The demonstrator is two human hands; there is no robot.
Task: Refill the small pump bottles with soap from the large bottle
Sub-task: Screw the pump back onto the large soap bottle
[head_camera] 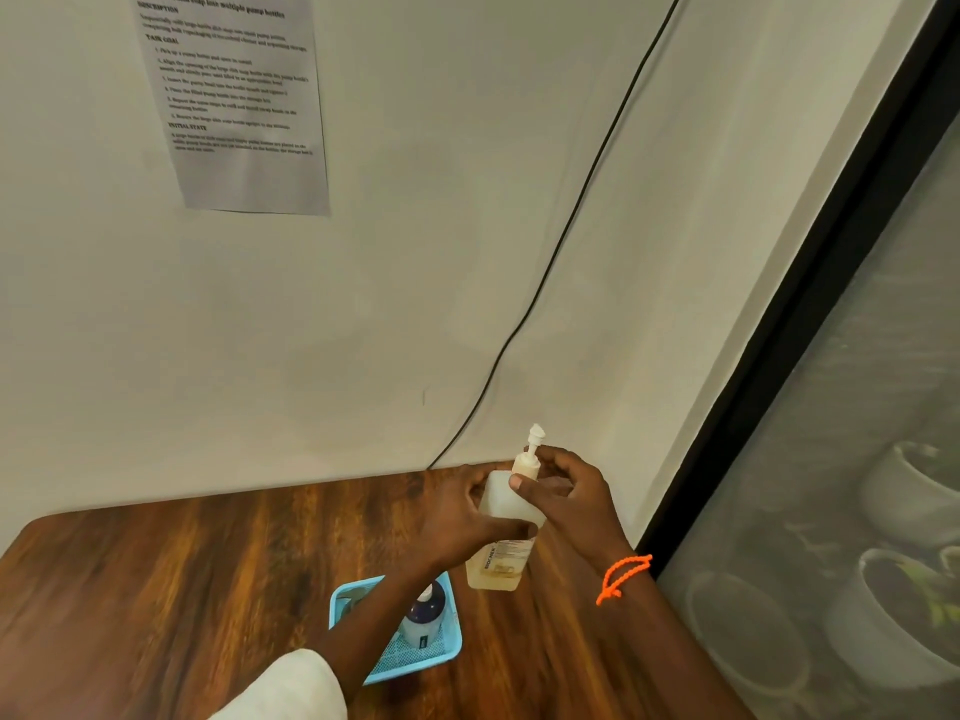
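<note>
A translucent pump bottle (500, 556) with a little yellowish soap at its bottom stands on the wooden table (208, 574) near the wall. My left hand (467, 517) grips its body from the left. My right hand (563, 491) pinches the collar of the white pump head (535, 439) at the bottle's neck. A second small bottle (425, 618), white with a dark blue top, lies in a light blue basket (447, 652) in front of the held bottle, partly hidden by my left forearm. No large bottle is in view.
The table ends at a white wall, where a printed sheet (234, 96) hangs and a black cable (545, 272) runs down to the tabletop. At the right stands a dark-framed glass pane (779, 407) with plant pots behind it.
</note>
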